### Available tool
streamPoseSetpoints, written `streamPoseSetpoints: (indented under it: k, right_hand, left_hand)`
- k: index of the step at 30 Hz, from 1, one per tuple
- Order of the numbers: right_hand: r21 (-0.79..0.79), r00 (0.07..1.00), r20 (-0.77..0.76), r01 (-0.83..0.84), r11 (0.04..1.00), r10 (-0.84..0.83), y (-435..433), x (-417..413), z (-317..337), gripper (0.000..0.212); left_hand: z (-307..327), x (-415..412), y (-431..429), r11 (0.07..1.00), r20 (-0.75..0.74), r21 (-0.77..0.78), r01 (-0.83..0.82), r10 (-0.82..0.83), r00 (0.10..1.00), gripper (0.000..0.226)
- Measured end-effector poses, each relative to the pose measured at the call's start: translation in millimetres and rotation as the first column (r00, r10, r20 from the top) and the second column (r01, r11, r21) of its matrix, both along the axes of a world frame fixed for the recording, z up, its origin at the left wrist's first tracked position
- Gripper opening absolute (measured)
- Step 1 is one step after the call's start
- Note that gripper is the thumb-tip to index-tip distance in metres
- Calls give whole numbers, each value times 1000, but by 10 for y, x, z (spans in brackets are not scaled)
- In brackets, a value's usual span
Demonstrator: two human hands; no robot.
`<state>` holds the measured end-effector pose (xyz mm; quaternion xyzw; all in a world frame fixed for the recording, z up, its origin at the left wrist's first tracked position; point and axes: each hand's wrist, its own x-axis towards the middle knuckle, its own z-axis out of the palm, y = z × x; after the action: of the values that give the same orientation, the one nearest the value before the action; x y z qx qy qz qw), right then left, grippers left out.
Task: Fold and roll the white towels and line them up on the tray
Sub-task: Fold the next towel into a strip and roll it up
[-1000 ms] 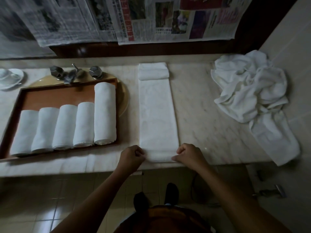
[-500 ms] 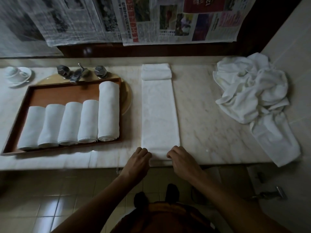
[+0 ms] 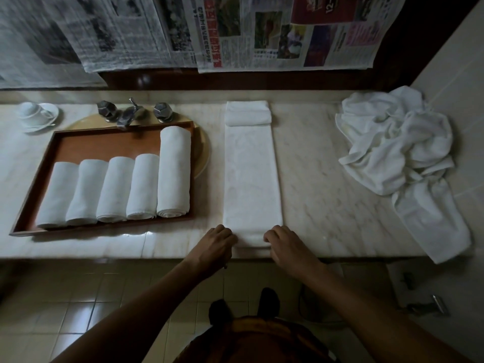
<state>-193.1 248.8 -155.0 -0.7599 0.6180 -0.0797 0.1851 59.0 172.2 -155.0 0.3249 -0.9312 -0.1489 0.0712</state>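
Note:
A white towel [image 3: 252, 176] folded into a long narrow strip lies on the marble counter, its far end folded over. Its near end is curled into a small roll at the counter edge. My left hand [image 3: 218, 241] presses on the left end of that roll and my right hand [image 3: 281, 241] on the right end, fingers curled over it. The brown wooden tray [image 3: 104, 145] at left holds several rolled white towels [image 3: 141, 187] side by side, the rightmost one longer.
A heap of loose white towels [image 3: 400, 153] lies at the right, one end hanging over the counter edge. A tap with two knobs [image 3: 131, 113] stands behind the tray, a white cup and saucer [image 3: 36, 116] at far left. Newspapers hang on the wall.
Both hands have shifted from pinching the towel's near corners to resting fingers over its near end, which has curled into a small roll. The view has shifted slightly.

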Motion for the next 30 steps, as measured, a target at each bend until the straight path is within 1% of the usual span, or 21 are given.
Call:
streamPoseSetpoints:
  k: [2,4,6,8,10,12,14,16,17,18,20,21,22,23,25,26,28,30]
  right_hand:
    - [38,1000,-16,-1,999,1,-7,-28,45,29]
    - [87,1000,-19,14,996,-12,-48,-59,85,27]
    - [164,998,-20,55,985,-52,-122,-71,134,22]
    - [232,994,12,100,968,-105,-197,-95,169,21]
    - [268,970,94,190,944,-222,-262,-142,207,22]
    - [276,927,175,276,921,-331,-307,-185,245,21]
    - [269,911,190,309,912,-365,-332,-208,269,23]
    - [239,915,184,314,919,-360,-336,-197,264,23]
    - [213,919,181,312,926,-351,-331,-184,254,23]
    - [191,924,175,308,932,-341,-319,-167,242,21]
    - [152,939,147,290,945,-312,-291,-124,233,17]
    - [138,946,137,277,951,-295,-274,-95,230,16]
    - [125,952,133,261,957,-277,-256,-61,226,16]
    - [113,959,120,242,964,-255,-236,-27,214,18]
    - [101,972,87,210,972,-219,-196,36,164,25]
    - [95,975,77,201,975,-208,-174,59,135,29]
    - [59,977,66,197,979,-201,-135,79,81,32]
    - [10,980,54,190,982,-190,-106,84,53,31]
  left_hand:
    - [64,6,-47,989,8,135,-64,64,998,25]
    - [132,18,-118,952,19,263,-155,156,988,21]
    - [198,14,-210,882,7,395,-256,275,961,17]
    - [216,3,-294,788,10,513,-339,390,921,12]
    - [231,-11,-335,705,20,589,-395,475,880,9]
    - [232,-23,-352,641,31,624,-448,553,833,12]
    - [234,-45,-348,613,46,637,-467,575,817,14]
    - [222,-68,-328,626,49,626,-465,564,824,13]
    - [219,-79,-307,650,37,602,-463,557,830,12]
    - [212,-88,-276,698,17,547,-462,542,840,12]
    - [172,-112,-192,841,-37,347,-414,454,890,12]
    - [142,-134,-135,906,-49,236,-351,372,927,15]
    - [102,-156,-71,949,-33,146,-280,288,957,19]
    - [49,-173,-11,971,-6,84,-224,226,974,24]
    - [-70,-178,56,980,42,35,-196,194,980,32]
    - [-107,-172,74,979,66,33,-201,198,978,31]
    - [-135,-164,94,981,114,16,-193,190,975,22]
    - [-95,-171,105,978,91,31,-209,205,975,20]
